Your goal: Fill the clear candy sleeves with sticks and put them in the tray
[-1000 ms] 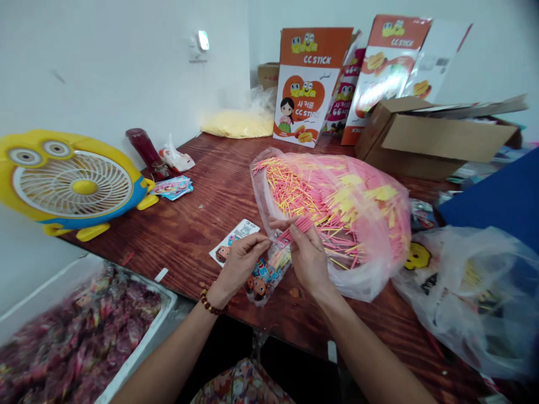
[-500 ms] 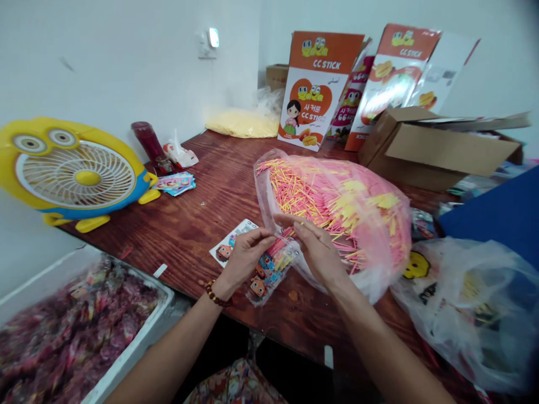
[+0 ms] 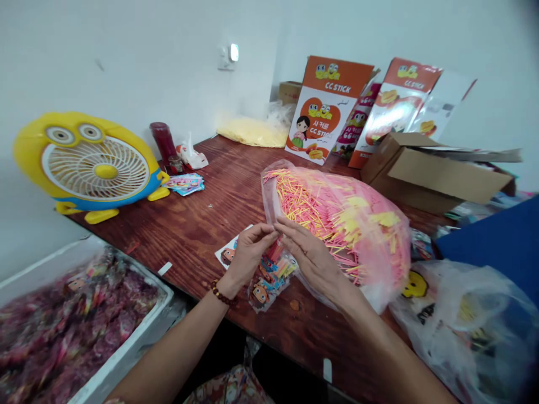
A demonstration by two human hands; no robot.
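My left hand [image 3: 249,251], with a beaded bracelet at the wrist, pinches the top edge of a small clear printed packet [image 3: 261,293]. Pink and yellow sticks show inside the packet, which hangs tilted just over the table edge. My right hand [image 3: 314,261] meets the left at the packet's top, fingers stretched together and thumb beneath; its fingertips partly hide the packet's mouth. Behind the left hand lies a flat printed packet [image 3: 228,256] with a cartoon face. Right beside my right hand, a big clear bag [image 3: 374,191] spills over with loose pink and yellow sticks.
A yellow cartoon fan [image 3: 105,171] stands at the left, near a red bottle [image 3: 163,143]. Below it, a white foam box [image 3: 166,297] holds many filled packets. Printed cartons [image 3: 326,112] and an open cardboard box [image 3: 442,174] stand behind. A white plastic bag [image 3: 467,320] sits at right.
My right hand has come in leftward, its fingertips now meeting my left hand over the packet's mouth. The view has shifted slightly, so the surroundings appear lower and farther right.
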